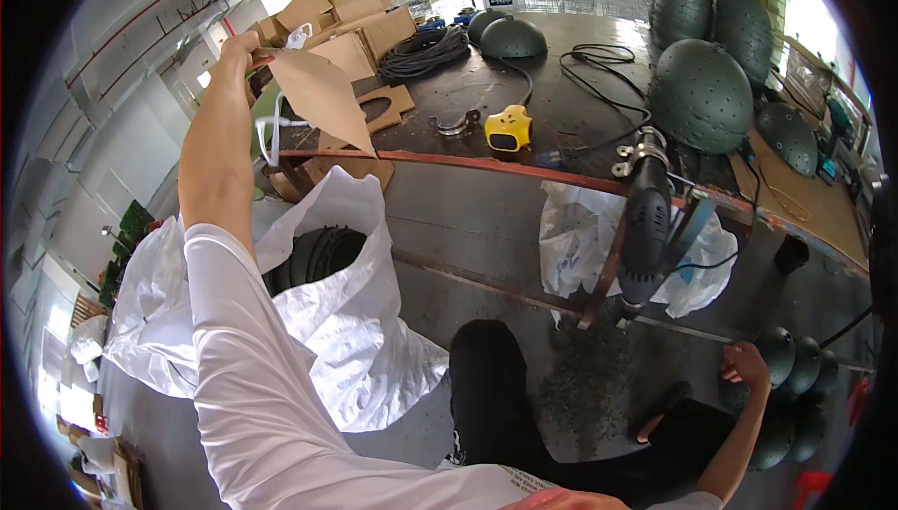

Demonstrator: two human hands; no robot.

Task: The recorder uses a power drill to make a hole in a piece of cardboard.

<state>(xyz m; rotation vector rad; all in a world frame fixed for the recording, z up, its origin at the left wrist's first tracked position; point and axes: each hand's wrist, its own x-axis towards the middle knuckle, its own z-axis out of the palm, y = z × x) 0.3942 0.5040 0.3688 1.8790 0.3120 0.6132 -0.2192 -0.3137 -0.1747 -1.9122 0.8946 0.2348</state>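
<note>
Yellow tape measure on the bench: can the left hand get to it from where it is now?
Probably not right away. The left hand is raised and already holds a cardboard sheet, so its grip is taken. The yellow tape measure lies uncovered on the workbench, well to that hand's right.

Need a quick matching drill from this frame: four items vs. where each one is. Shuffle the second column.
1. cardboard sheet
2. yellow tool
3. power drill
4. dark domes

a. clamped at the table's front edge
b. held up in the left hand
c. stacked by the right hand
d. lying on the dark tabletop

Pairs: 1-b, 2-d, 3-a, 4-c
</note>
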